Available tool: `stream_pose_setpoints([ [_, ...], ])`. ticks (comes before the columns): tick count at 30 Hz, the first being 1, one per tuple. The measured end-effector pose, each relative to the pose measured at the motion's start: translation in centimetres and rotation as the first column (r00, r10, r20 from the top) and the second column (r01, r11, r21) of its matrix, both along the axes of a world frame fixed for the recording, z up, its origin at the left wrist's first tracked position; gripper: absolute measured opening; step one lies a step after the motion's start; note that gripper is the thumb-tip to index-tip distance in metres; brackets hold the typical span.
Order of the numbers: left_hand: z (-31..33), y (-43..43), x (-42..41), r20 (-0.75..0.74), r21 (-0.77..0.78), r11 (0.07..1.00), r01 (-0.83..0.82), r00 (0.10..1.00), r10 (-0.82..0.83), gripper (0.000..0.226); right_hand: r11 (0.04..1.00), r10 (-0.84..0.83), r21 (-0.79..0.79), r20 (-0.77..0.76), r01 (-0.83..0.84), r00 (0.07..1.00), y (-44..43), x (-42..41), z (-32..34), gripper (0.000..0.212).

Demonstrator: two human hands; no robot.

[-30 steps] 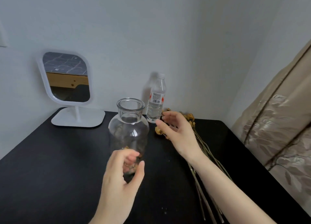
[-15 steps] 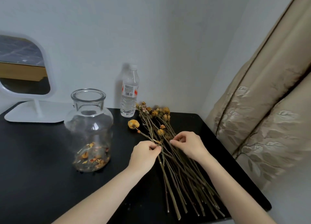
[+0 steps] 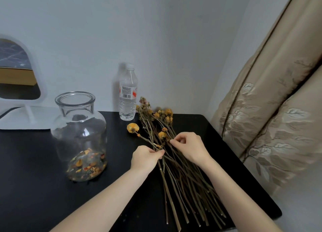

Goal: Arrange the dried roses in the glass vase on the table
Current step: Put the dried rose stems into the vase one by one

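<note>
A bundle of dried roses [image 3: 176, 165] with yellow heads and long bare stems lies flat on the black table [image 3: 34, 188], heads toward the wall. My left hand [image 3: 145, 157] pinches a stem at the bundle's left side. My right hand [image 3: 189, 147] pinches another stem just below a yellow bloom. One rose head [image 3: 133, 127] sticks out to the left. The clear glass vase [image 3: 79, 122] stands upright to the left of the roses, apart from both hands, with loose dried petals at its bottom.
A plastic water bottle [image 3: 128, 96] stands by the wall behind the rose heads. A white table mirror [image 3: 26, 99] sits at the back left. A beige curtain [image 3: 271, 110] hangs along the table's right edge. The stem ends reach the table's front edge.
One second ago my hands were by the vase; both then moved right onto the rose bundle. Since half a second ago they have barely shifted, still pinching stems.
</note>
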State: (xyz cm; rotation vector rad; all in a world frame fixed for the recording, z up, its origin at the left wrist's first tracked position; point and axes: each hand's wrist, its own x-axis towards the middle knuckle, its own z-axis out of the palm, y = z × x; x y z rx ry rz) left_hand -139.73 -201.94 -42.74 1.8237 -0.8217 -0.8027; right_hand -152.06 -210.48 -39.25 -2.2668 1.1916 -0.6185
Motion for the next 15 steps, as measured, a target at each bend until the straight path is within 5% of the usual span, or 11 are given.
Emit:
stream_pose_setpoints([
  [15,1.1,-0.3,-0.3,-0.175,-0.034,0.998,-0.045,0.984,0.038,0.021,0.999,-0.033,0.044,0.34,0.019,0.94,-0.9,-1.5,3.1,0.014],
])
